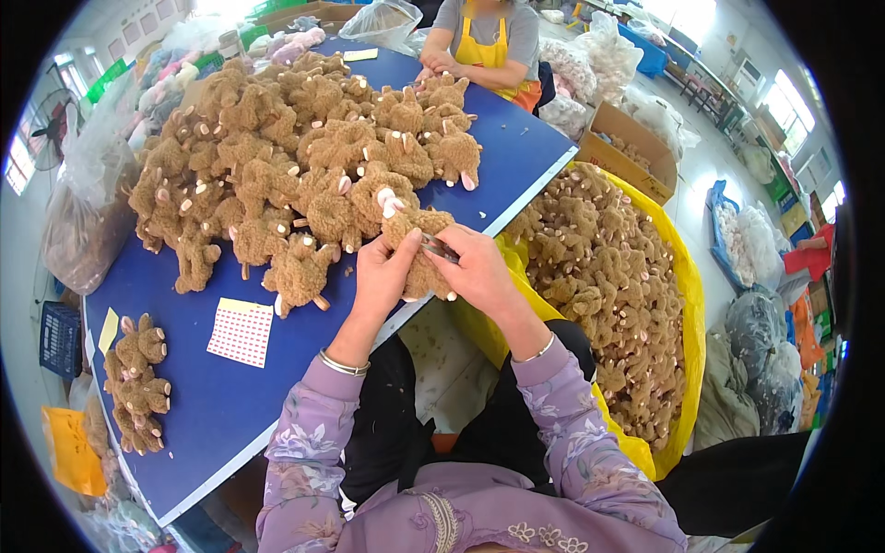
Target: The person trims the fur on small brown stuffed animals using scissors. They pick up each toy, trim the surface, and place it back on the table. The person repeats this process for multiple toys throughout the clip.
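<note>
A curly brown plush toy (pixel 426 275) with pink-white ears is held over the front edge of the blue table. My left hand (pixel 380 276) grips its left side, thumb pressed on top. Between the fingers of my right hand (pixel 481 269) is a pair of small metal snips (pixel 439 249), their tips against the toy's fur. Much of the snips is covered by the fingers. Just beyond my hands, a large heap of similar plush toys (pixel 267 152) spreads over the table.
The blue table (pixel 221 405) bears a sticker sheet (pixel 241 332) and a few toys (pixel 138 382) at left. To my right stands a yellow bag (pixel 693 369) full of plush toys, with a cardboard box (pixel 631 152) behind it. Across the table sits a person in a yellow apron (pixel 484 46).
</note>
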{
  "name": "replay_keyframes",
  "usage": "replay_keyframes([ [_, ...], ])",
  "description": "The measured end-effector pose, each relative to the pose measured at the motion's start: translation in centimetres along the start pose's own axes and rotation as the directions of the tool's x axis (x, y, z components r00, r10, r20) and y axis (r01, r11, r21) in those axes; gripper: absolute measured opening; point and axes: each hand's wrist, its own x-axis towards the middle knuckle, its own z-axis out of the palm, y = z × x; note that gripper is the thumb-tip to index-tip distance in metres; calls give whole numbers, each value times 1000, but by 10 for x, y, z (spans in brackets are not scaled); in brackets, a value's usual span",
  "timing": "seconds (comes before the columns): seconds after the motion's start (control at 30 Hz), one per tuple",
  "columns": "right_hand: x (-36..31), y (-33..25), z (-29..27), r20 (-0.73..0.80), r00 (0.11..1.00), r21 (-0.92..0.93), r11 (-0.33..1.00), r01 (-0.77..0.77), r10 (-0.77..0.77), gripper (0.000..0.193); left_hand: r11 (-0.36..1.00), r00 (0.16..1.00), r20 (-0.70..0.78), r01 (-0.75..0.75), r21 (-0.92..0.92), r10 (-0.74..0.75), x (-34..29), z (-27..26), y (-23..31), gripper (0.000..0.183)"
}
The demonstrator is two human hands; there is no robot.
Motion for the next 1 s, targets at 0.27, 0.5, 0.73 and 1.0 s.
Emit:
replay_keyframes([
  [0.27,-1,29,-22,-198,926,778,627,-52,322,26,957,980,-185,-125,-263,77,7,3,-2,26],
  [0.5,1,0,-4,78,905,569,727,-385,419,27,922,983,-131,-166,-349,127,7,0,-6,33],
  [0.73,7,16,25,-88,977,642,761,-94,195,39,837,994,-39,-110,-535,105,2,4,4,35],
  [1.0,1,-1,7,187,962,639,718,-274,201,32,940,980,165,157,-302,-111,2,-4,-5,33],
])
